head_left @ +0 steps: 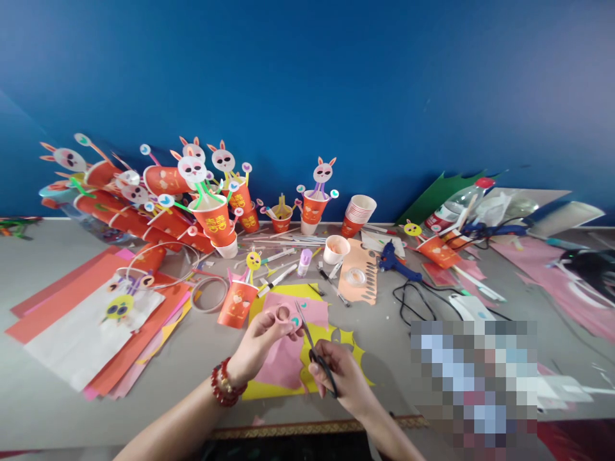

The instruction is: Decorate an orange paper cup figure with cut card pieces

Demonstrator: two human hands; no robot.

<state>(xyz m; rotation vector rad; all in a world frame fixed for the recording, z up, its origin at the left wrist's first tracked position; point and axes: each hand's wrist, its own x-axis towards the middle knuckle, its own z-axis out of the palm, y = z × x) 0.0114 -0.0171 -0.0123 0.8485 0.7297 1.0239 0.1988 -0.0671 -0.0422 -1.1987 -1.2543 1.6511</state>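
Stretching wide, the counter [389, 346] carries pink paper [278, 365] under the left grip [259, 342]; just beside, the right grip [343, 372] wraps black-handled scissors [308, 333]. Beside them, the left grip pinches a small teal-marked paper piece [295, 323], to my eye steadying it.

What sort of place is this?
Likely a craft table: scissors in the person's right hand, a blue glue gun, and red cups with paper rabbit heads.

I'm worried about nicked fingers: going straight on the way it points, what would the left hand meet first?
Probably the scissors in the right hand: their blades stand just ahead of the left hand, though depth is unclear.
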